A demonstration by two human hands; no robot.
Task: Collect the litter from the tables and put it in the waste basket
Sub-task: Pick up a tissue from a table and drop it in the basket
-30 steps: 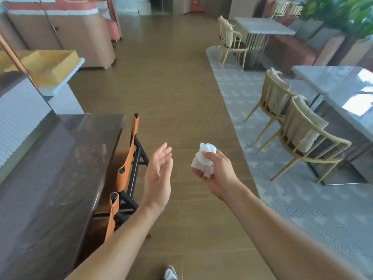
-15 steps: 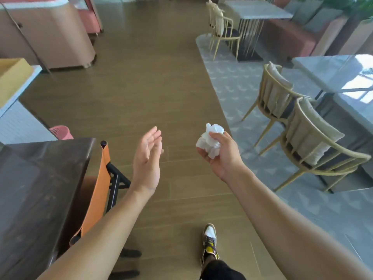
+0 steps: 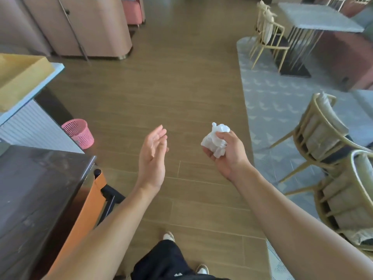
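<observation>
Crumpled tissue (image 3: 215, 139) is bunched up in the right hand (image 3: 226, 153), fingers curled round it. Left hand (image 3: 152, 156) is just open, holding nothing. Pink waste basket (image 3: 78, 133) sits on the floor off left, well apart.

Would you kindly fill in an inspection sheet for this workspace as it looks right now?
Surface: dark table at the left, orange chair beside it.
Job's things: crumpled white paper in the right hand; pink waste basket upright on the wooden floor, ahead to the left, apart from both hands.
Clutter: yellow box on the white counter, far left.
Hands: left hand open, holds nothing; right hand grips the paper.
Cables: nothing seen.
Surroundings: grey rug with gold chairs and a grey table on the right.
</observation>
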